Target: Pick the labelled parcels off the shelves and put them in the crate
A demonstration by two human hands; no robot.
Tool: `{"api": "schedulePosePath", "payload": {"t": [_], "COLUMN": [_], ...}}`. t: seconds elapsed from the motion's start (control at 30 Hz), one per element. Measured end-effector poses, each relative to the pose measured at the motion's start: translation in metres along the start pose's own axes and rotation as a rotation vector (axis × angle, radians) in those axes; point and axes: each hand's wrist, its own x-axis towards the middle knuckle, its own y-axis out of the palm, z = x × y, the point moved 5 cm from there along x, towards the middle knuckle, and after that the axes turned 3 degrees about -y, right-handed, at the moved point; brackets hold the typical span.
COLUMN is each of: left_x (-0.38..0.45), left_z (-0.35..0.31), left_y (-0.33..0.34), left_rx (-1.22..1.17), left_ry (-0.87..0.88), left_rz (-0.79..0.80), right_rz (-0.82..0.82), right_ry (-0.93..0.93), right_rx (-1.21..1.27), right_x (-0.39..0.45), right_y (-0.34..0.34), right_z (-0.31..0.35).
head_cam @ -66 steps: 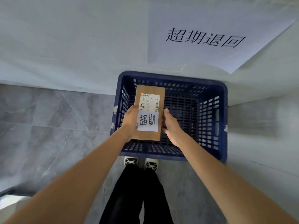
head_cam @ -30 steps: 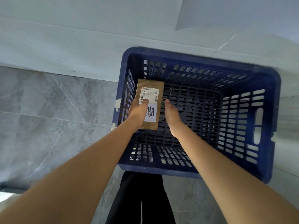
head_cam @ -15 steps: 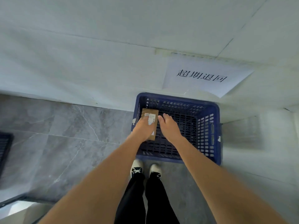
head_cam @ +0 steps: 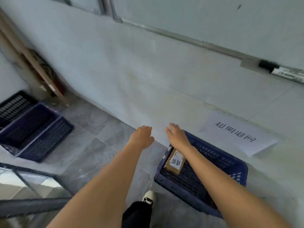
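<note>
From the head camera, your left hand [head_cam: 142, 136] and right hand [head_cam: 178, 137] both reach forward, palms down, fingers loose and spread, holding nothing. Your right forearm crosses above the blue crate [head_cam: 230, 163]. The brown parcel [head_cam: 174, 161] lies inside the crate by its left wall; its white label reads 超期. A white paper sign [head_cam: 236, 133] on the wall beside the crate reads 超期退回, somewhat blurred.
</note>
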Motion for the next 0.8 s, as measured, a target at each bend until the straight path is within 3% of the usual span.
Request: {"api": "schedulePosePath", "payload": {"t": [0.43, 0.63, 0.8], "left_x": [-0.219, -0.382, -0.544], "left_z": [0.153, 0.271, 0.361], "left_y": [-0.033, -0.049, -0.024], "left_rx": [-0.169, -0.239, -0.352], "left_ry": [-0.409, -0.679, -0.904], "left_rz": [-0.373, -0.533, -0.706], "right_rz": [0.235, 0.369, 0.553], "right_ry": [-0.467, -0.753, -0.959], "right_rx": [-0.245, -0.257, -0.275], "right_x": [-0.103, -0.186, -0.286], "right_y": [0.086, 0.158, 0.258], "right_z": [0.183, 0.311, 0.416]}}
